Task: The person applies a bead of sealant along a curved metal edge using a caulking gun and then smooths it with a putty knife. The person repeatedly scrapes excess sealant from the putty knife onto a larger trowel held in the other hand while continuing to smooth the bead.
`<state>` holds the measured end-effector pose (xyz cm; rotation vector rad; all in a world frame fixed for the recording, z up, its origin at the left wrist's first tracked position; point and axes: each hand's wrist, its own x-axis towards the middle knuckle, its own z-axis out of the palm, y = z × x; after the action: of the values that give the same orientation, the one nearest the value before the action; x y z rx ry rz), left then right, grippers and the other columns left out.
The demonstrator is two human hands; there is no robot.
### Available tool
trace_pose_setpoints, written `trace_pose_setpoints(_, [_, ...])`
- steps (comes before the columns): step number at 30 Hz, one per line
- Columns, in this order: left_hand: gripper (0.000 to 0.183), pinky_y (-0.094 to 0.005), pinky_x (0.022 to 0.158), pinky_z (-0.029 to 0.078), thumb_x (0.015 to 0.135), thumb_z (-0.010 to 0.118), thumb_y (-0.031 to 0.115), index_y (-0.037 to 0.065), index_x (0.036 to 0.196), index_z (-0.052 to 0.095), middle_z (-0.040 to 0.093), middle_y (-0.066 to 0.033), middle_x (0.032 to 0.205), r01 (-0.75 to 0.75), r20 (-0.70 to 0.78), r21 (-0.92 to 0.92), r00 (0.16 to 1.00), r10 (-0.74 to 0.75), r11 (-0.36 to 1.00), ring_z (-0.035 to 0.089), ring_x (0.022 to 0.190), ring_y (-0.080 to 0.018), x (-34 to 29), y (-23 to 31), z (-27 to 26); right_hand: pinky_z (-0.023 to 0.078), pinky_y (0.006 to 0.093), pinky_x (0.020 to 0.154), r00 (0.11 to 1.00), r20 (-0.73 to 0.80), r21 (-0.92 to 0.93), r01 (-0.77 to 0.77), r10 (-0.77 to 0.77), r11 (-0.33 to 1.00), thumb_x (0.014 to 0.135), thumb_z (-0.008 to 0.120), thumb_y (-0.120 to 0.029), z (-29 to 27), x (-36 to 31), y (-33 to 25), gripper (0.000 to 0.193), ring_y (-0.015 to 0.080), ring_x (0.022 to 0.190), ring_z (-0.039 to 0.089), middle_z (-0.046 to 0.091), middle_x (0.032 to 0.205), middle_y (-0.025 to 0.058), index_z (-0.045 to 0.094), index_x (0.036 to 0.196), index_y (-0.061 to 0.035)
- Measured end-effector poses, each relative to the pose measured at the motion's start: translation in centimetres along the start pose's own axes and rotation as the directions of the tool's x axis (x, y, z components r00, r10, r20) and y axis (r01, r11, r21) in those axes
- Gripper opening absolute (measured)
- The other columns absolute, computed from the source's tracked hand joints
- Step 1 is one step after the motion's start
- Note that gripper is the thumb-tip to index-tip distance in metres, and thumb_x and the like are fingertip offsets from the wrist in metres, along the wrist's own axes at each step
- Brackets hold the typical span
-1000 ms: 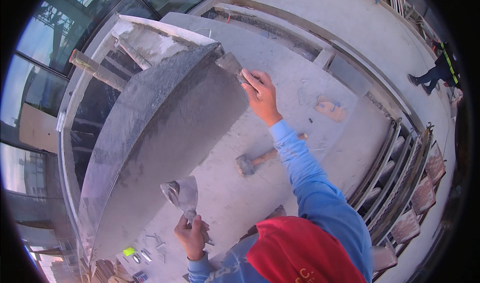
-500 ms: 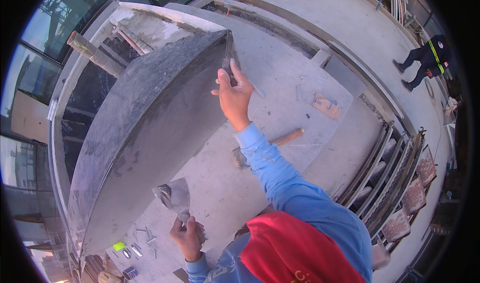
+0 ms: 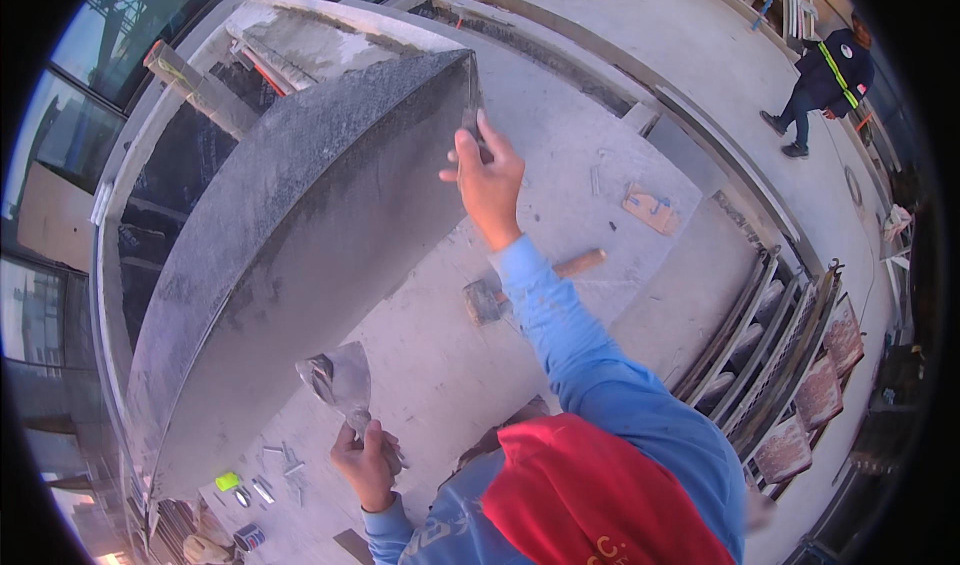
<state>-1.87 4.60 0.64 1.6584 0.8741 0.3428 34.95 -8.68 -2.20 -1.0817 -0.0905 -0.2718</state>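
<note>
Since the earlier frames, the right hand (image 3: 487, 177) has moved from the flat face of the long grey stone slab (image 3: 300, 235) up to its far end, and it now sits at the upper corner of the slab. This hand is closed around a small metal scraper (image 3: 470, 115), whose thin blade lies along the end edge of the slab; the thumb and the fingers pinch the handle, and the arm in the blue sleeve is stretched out.

Lower in the view, the left hand (image 3: 365, 460) has stayed almost in the same place, near the lower edge of the slab. It grips the handle of a wide steel putty knife (image 3: 338, 377) that carries a lump of grey paste on its blade, and the blade points upward, close to the slab but apart from it.

On the dusty concrete floor (image 3: 420, 365) behind the right arm lies a hammer with a wooden handle (image 3: 525, 283), and further away a small wooden float (image 3: 650, 208). Near the left hand, some small metal pieces (image 3: 278, 460) and a yellow-green object (image 3: 228, 481) lie on the floor. Another person in dark clothes with a bright stripe (image 3: 822, 77) stands well apart, at the upper right.
</note>
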Motion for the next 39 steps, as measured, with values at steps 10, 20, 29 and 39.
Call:
trace_pose_setpoints(10, [0.028,-0.0265,0.051,0.048,0.094,0.068,0.008,-0.011,0.115,0.065,0.066,-0.0094,0.066,0.002,-0.043,-0.097,0.999,-0.007,0.995,0.062,0.054,-0.0139,0.0,-1.4,-3.3,0.064,0.0261,0.057,0.977,0.214,-0.134,0.047,-0.017,0.99,0.099,0.07,-0.015,2.5,-4.8,2.1,0.05,0.0111,0.083,0.065,0.054,0.119,0.008,0.056,0.143,0.0026])
trace_pose_setpoints(20, [0.026,-0.0254,0.051,0.047,0.095,0.071,0.013,-0.007,0.111,0.067,0.067,-0.0097,0.065,-0.072,-0.11,-0.152,0.992,0.056,0.986,0.061,0.053,-0.012,-0.6,-4.1,-10.1,0.065,0.0269,0.06,0.943,0.331,-0.175,0.038,0.023,0.984,0.099,0.068,-0.012,7.2,-12.3,2.1,0.048,0.0107,0.084,0.065,0.054,0.119,0.0076,0.056,0.143,0.0026])
trace_pose_setpoints(29, [0.024,-0.026,0.052,0.049,0.096,0.07,0.014,-0.006,0.11,0.068,0.066,-0.0066,0.066,-0.109,-0.148,-0.219,0.986,0.077,0.97,0.061,0.054,-0.0108,-2.6,-10.5,-22.5,0.064,0.0274,0.059,0.922,0.382,-0.201,0.02,0.059,0.979,0.101,0.066,-0.014,14.1,-22.5,2.7,0.05,0.0111,0.083,0.064,0.053,0.116,0.007,0.052,0.145,0.0054])
trace_pose_setpoints(39, [0.024,-0.0252,0.052,0.048,0.096,0.07,0.013,-0.006,0.111,0.068,0.065,-0.0055,0.067,-0.121,-0.21,-0.247,0.975,0.069,0.961,0.06,0.055,-0.0106,-6.9,-18.2,-38.8,0.064,0.0301,0.058,0.872,0.459,-0.306,-0.024,0.17,0.952,0.101,0.064,-0.013,22.3,-36.6,2.4,0.05,0.0137,0.081,0.066,0.061,0.113,0.0107,0.051,0.145,0.0083])
